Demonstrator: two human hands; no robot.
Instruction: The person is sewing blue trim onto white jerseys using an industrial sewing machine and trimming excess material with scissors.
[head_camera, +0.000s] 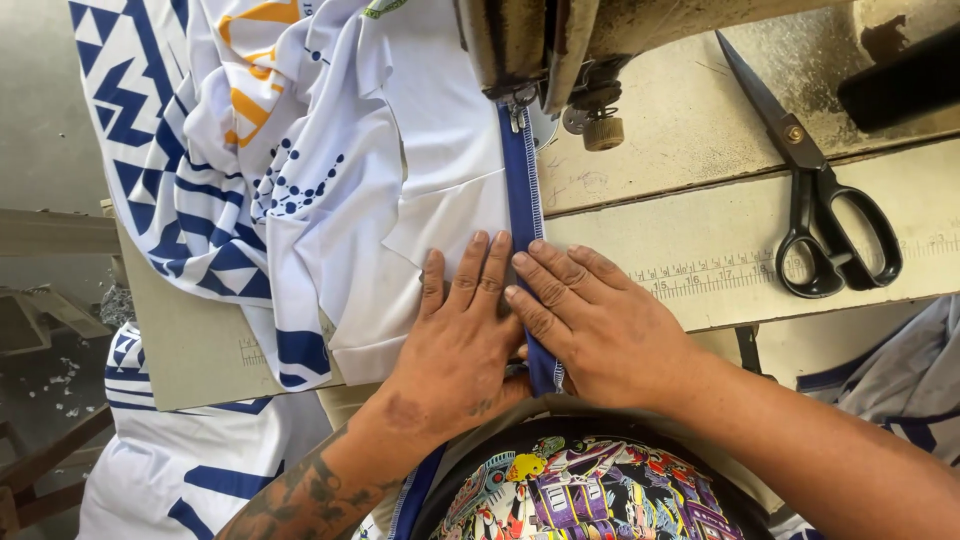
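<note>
1 blue strip (522, 190) w/ 2 hands: left hand (462, 335), right hand (600, 320)

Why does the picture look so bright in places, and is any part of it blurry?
Head view: strong daylight washes out the white fabric and pale table; the scissors cast a short shadow; both hands, left hand and right hand, look sharp; the sewing machine sits dark.

No packages, signs or screens appear. The only label is a small green-and-white tag (384, 8) at the top edge of the frame, sewn into the white garment (420, 150) just left of the sewing machine (540, 40). A printed ruler strip (720, 272), pale with dark marks, runs across the surface (700, 120) under the scissors (815, 190).
</note>
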